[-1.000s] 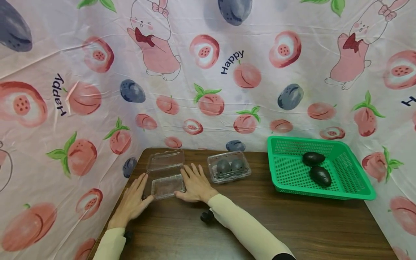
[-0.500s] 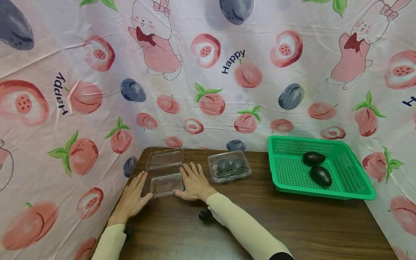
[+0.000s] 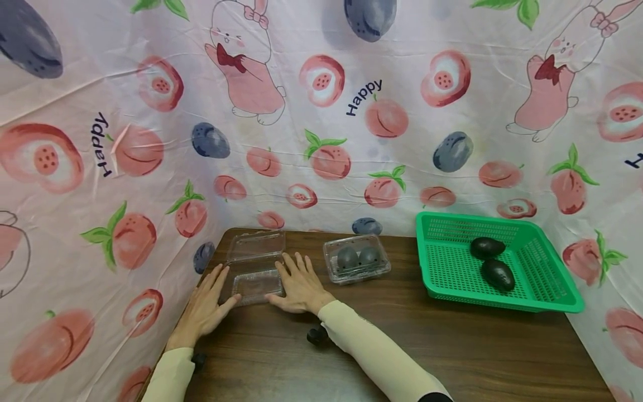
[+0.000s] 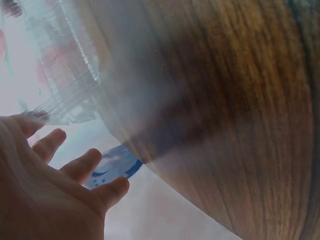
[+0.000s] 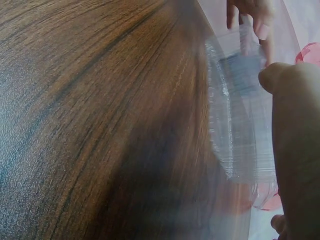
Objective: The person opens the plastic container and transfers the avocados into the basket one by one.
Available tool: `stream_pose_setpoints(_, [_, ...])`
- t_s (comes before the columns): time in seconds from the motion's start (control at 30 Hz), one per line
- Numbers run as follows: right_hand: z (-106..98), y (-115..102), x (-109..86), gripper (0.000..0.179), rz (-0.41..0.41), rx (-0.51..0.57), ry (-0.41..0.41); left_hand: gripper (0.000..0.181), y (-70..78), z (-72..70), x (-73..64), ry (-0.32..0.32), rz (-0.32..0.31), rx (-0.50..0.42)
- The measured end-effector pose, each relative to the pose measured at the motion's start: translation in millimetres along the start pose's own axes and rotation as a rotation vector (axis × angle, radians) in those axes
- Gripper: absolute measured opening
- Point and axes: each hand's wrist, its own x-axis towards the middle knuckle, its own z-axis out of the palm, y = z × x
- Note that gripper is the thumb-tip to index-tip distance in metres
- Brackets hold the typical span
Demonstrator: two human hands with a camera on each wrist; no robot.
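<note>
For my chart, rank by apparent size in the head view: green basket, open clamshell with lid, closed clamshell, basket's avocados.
Green basket
Open clamshell, lid included
Closed clamshell
Avocados: too alike to rank

A brown wood-grain table (image 3: 402, 346) carries an open clear plastic container (image 3: 257, 283) at far left, its lid (image 3: 257, 245) on the far side; rightward sit a closed clear box (image 3: 355, 276) and, far right, a green basket (image 3: 446, 279).

A clear plastic clamshell (image 3: 257, 282) lies open, far left on the table (image 3: 392, 329).
</note>
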Motion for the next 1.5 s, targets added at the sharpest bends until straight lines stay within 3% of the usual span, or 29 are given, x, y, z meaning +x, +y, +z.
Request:
stream_pose_setpoints(0.27, [-4, 0, -4.3, 0.097, -0.009, 0.032, 0.007, 0.093, 2.9, -2.4, 2.6, 0.000, -0.017, -0.024])
stream_pose_setpoints(0.77, [-17, 6, -12.7, 0.096, -0.053, -0.031, 0.072, 0.100, 16.4, -9.3, 6.0, 0.052, 0.009, 0.009])
stream_pose_setpoints(1.17, [-33, 18, -33.8, 0.100, -0.076, -0.086, 0.125, 0.095, 43.7, -9.6, 12.0, 0.151, 0.107, 0.093])
stream_pose_setpoints(1.5, [-42, 40, -54.5, 0.099, -0.057, -0.107, 0.145, 0.094, 66.9, -4.1, 17.4, 0.112, 0.141, 0.121])
